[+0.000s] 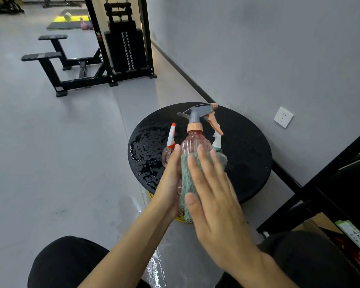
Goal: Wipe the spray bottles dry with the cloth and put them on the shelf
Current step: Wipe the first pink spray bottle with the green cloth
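A pink see-through spray bottle point(192, 142) with a grey and peach trigger head is held up over the round black stool top point(247, 146). My left hand point(170, 181) holds its left side. My right hand point(212, 196) lies with straight fingers on a teal cloth point(187, 169) and presses it against the bottle's body. Behind, a second bottle with a white and orange nozzle point(171, 135) stands on the stool at the left. A third bottle with a white and green top point(217, 143) shows behind at the right, mostly hidden.
The stool top is wet on its left half point(148, 150). Water lies on the grey floor point(154, 265) between my knees. A black shelf frame point(320, 183) stands at the right with a cardboard box point(328, 231). The wall has a socket point(283, 117). Gym machines point(121, 48) stand far back.
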`<state>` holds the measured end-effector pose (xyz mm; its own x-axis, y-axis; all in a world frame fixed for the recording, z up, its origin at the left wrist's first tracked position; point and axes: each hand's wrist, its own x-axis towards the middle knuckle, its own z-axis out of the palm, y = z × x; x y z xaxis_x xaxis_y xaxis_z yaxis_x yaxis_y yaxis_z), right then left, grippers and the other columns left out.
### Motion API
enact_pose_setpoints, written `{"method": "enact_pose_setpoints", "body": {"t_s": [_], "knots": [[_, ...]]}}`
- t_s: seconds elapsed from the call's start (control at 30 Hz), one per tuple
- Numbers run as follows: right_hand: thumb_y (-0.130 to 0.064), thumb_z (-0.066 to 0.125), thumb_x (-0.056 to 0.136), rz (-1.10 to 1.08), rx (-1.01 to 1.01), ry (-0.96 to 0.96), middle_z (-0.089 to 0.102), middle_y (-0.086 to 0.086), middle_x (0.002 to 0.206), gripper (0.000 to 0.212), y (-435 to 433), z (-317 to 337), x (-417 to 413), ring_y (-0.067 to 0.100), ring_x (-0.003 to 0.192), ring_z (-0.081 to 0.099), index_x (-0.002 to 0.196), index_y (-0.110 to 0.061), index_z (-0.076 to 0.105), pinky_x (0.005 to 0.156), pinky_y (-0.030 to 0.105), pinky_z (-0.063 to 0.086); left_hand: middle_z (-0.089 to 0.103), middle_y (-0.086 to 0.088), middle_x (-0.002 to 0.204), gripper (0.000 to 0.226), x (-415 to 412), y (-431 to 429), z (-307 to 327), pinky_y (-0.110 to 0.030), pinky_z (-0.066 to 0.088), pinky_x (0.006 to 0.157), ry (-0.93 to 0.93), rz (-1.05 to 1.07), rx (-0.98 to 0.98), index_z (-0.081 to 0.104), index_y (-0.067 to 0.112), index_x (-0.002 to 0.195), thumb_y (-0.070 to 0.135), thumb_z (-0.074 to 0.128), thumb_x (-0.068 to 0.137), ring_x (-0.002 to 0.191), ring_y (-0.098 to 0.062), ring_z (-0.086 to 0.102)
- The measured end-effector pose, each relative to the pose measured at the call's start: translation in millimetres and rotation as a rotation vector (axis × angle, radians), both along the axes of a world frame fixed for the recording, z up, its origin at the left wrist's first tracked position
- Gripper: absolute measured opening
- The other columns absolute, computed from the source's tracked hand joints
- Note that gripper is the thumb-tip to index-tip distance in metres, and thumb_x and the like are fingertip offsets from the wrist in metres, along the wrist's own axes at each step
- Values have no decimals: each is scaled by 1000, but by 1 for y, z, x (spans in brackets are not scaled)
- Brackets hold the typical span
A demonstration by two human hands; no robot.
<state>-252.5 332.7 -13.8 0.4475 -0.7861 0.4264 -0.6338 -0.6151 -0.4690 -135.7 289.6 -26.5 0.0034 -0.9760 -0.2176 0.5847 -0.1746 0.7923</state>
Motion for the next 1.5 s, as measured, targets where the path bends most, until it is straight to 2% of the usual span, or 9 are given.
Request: {"method": "enact_pose_setpoints", "body": {"t_s": [0.07,0.33,0.6,0.83,1.0,1.07,1.23,1.33,1.5], "knots": [[-40,18,101,-1,-8,10,-1,-11,163,56,6,-3,1,13,150,-4,154,-25,10,116,53,22,69,-16,115,57,-1,1,-3,-38,47,98,3,-22,12,71,12,111,59,46,91,110,-26,66],[-52,9,97,-126,52,-33,-1,-9,163,63,-49,17,9,5,147,-12,154,-25,12,122,33,3,75,2,102,49,-12,19,-7,-32,55,54,-20,-125,44,68,33,114,62,34,94,81,-16,73],[-39,21,101,-62,18,-25,-8,-11,162,59,2,-5,5,12,149,-11,155,-24,1,119,38,11,68,-14,121,58,-4,13,-4,-30,54,90,43,-22,47,67,13,120,56,41,91,110,-22,66],[-48,14,99,-101,77,-95,0,-17,162,58,-40,20,0,-1,146,-11,154,-29,10,118,18,-1,76,2,97,42,-18,24,-4,-29,55,53,-29,-136,22,68,33,111,54,36,96,80,-13,73],[-42,30,97,-50,-6,-45,0,-16,162,60,-11,4,-2,11,149,-6,154,-30,13,119,30,9,68,-9,116,52,-11,15,-8,-40,42,91,-22,-40,5,72,24,112,63,44,90,105,-23,62],[-30,33,98,-21,-66,-99,8,-13,162,56,-2,-7,-3,16,150,1,152,-28,21,121,33,13,68,-12,113,57,-8,15,-9,-37,43,89,4,-33,15,75,19,106,65,44,90,105,-26,61],[-15,39,99,24,-58,-367,34,-7,154,45,-17,5,-5,12,147,20,143,-17,43,115,36,31,73,1,82,49,-12,20,-8,-23,52,49,22,-77,26,75,24,90,56,38,94,66,-13,69],[-15,43,100,6,-159,-386,39,0,150,41,-42,33,-1,17,147,24,141,-11,45,117,31,27,74,-4,104,49,-17,24,-8,-29,57,62,86,-39,48,74,22,105,50,34,99,86,-18,73],[-16,43,101,-28,-128,-166,33,2,156,43,-77,61,6,17,149,10,145,-14,41,119,36,20,75,-10,100,57,-19,25,-9,-38,57,77,109,-63,86,79,21,93,57,35,95,88,-26,73]]}}
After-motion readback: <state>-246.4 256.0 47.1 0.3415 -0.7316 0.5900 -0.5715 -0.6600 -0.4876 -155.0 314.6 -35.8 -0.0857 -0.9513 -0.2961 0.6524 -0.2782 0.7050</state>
